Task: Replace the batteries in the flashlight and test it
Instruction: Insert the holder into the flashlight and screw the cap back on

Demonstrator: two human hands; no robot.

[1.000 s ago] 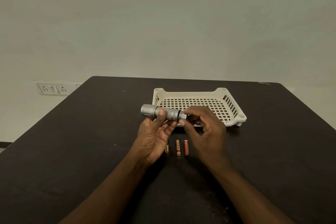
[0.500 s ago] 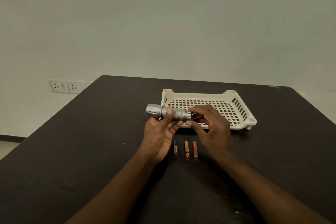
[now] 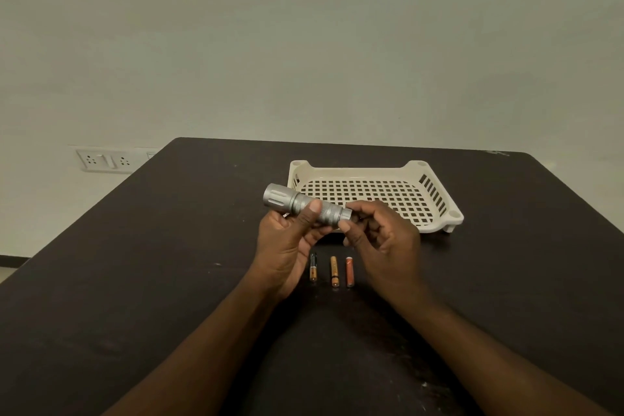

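Metal flashlight [image 3: 305, 204] gripped in left hand [image 3: 287, 246] for bracing, tail cap [image 3: 346, 214] pinched by right hand [image 3: 385, 240] fingers for twisting.

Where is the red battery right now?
Head view: the red battery lies on the table, rightmost of three, beside the gold battery, just below both hands.

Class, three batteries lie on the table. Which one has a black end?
The left battery, nearest the left hand: its far half is black, while the other two are orange and red.
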